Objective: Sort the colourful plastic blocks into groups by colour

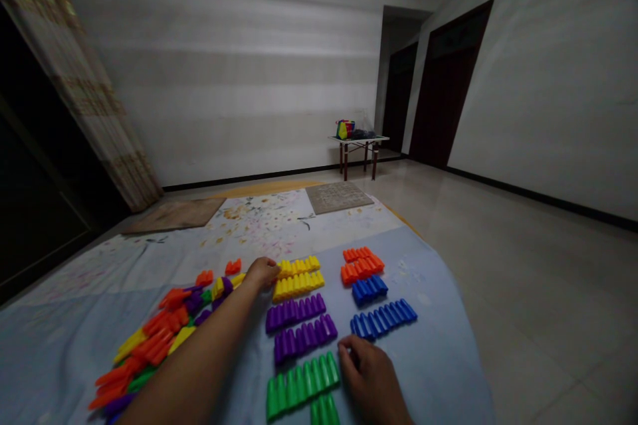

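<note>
My left hand reaches to the left end of the yellow pieces, its fingers closed; what they hold, if anything, is hidden. My right hand rests on the cloth with curled fingers, beside the right end of the green row and below the blue row; its palm side is hidden. Between the yellow and green pieces lie two purple rows. Orange rows and a shorter blue row lie farther right. Left of my left forearm is a loose mixed pile of coloured pieces.
The pieces lie on a light blue floral cloth. Two mats, a brown one and a grey one, lie at its far side. A small table with colourful items stands by the far wall. A curtain hangs at left.
</note>
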{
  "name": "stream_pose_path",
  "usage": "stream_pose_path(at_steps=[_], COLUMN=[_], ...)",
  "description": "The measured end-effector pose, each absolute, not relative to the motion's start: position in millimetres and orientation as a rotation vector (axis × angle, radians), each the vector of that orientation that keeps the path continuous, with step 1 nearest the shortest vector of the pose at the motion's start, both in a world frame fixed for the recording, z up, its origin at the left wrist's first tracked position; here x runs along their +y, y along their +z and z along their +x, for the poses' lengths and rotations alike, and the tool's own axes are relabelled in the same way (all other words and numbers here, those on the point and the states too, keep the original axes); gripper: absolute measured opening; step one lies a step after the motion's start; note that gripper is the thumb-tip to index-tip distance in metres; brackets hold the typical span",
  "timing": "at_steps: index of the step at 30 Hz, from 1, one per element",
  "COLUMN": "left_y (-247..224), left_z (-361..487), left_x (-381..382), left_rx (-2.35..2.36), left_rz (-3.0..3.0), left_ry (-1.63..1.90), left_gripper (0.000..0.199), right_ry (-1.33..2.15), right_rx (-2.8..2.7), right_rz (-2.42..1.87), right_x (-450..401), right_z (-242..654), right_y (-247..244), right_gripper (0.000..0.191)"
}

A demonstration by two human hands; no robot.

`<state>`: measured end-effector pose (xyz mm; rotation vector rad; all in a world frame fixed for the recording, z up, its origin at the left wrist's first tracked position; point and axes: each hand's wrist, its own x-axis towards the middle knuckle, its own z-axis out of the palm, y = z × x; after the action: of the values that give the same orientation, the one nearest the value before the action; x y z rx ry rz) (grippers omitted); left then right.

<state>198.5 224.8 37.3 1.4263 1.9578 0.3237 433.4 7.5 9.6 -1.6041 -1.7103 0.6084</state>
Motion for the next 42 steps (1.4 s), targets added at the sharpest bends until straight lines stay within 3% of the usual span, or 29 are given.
stream_pose_path(at_steps=[6,14,21,30,42], left_y=[45,86,74,57,59], left_z=[185,99,111,154,150], left_x=[216,153,96,77,82], left_rx=[1.981,2.062,2.022,2.164,2.160], left_rz=[1.500,1.705,1.963,2.165,2.123], left_ry=[0.505,0.775,0.521,0.187,0.114], left_gripper=[0.031,0.031,0.029,0.024,0.022], right_ry=[0.626,0.672,0.630,0.567,0.588], right_rx=[-1.710,-1.739,-1.761,-1.761,-1.765], right_rz=[-1.602,-1.616,-1.631,-1.619,-1.629], right_x=[5,5,4,2,-3], right_z=[434,436,436,435,434], right_y=[8,9,11,18,30], right_gripper=[0.024,0.026,0.028,0.027,0.028])
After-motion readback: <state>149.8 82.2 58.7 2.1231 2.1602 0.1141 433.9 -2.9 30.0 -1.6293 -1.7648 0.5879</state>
